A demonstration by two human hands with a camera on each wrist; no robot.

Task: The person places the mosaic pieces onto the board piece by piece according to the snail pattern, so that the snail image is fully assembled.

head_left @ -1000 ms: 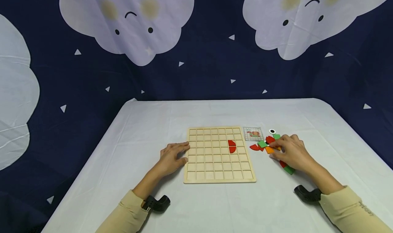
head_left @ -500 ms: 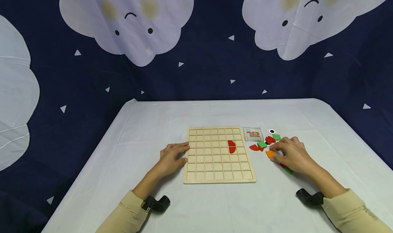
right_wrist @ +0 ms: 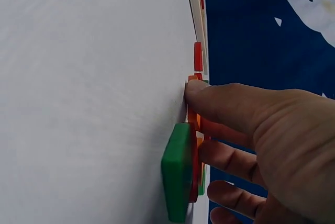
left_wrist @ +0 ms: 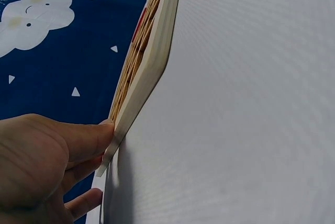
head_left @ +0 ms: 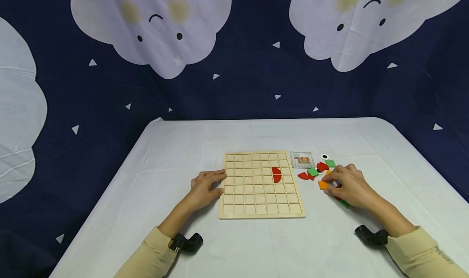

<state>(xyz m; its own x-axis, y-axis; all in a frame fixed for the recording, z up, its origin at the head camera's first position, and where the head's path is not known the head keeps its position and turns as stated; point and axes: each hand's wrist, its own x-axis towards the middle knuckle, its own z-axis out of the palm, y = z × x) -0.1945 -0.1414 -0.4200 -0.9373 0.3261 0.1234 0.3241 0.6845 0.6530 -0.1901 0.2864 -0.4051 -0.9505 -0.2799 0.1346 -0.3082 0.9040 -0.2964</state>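
My left hand touches the left edge of a wooden grid board, its thumb and fingers spread along the rim. In the left wrist view the thumb lies against the corner of the board. Two red quarter-round pieces sit in the grid, right of its middle. To the right of the board, my right hand pinches an orange tile between thumb and fingers, low over the tablecloth. Beneath that hand lie a green tile and a red piece, partly hidden in the head view.
A small picture card lies by the board's upper right corner. Loose pieces spread right of it: red ones, green tiles and a white eye disc. A white cloth covers the table; a dark cloud-print curtain hangs behind.
My right hand has drawn the orange tile slightly right and toward me, away from the other pieces. The left hand and the board have stayed put.
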